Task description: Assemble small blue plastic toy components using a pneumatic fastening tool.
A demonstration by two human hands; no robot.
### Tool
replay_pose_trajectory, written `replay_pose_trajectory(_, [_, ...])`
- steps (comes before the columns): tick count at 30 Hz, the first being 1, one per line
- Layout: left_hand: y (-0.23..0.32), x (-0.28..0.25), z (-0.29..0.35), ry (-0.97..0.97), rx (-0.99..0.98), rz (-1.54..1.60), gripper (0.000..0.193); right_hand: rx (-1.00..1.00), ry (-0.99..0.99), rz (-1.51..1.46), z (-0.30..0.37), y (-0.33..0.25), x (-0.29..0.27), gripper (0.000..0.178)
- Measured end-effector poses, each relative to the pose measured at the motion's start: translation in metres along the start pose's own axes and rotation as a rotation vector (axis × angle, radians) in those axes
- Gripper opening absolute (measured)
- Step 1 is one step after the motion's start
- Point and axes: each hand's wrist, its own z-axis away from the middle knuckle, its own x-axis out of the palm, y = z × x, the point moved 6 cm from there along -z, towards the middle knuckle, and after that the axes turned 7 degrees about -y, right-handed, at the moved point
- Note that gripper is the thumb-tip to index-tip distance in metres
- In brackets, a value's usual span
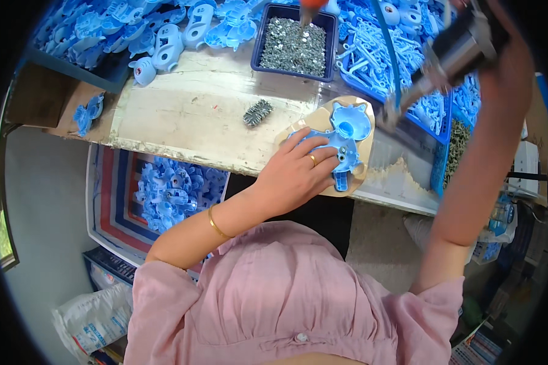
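My left hand lies over a blue plastic shell, its fingers closed over the shell's left part. The shell has an animal-shaped outline with a round cup in its upper part, and it rests on a tan, rounded fixture board. Part of the shell is hidden under my fingers. At the upper right my raised right hand, partly cut off and blurred, grips a black and silver power screwdriver. The tool slants down toward the board, its blurred tip apart from the shell.
A dark blue tray of small screws stands at the back, near a small screw pile. Blue baskets of thin blue parts are at right. Blue shells heap at the back left; a lined bin below holds more.
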Motion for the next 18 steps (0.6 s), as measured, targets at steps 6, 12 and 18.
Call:
replay_pose_trajectory(6, [-0.004,0.011,-0.009,-0.057,0.067,-0.046,0.026,-0.040,-0.004,-0.107,0.038,-0.006,0.023,0.063])
replay_pose_trajectory(12, [-0.003,0.012,-0.009,-0.026,0.061,-0.026,0.023,0.108,0.191,-0.253,0.059,0.012,0.033,0.069])
replay_pose_trajectory(18, [0.000,0.007,-0.011,-0.003,0.051,-0.024,0.023,-0.110,0.058,-0.187,0.070,0.016,0.029,0.043])
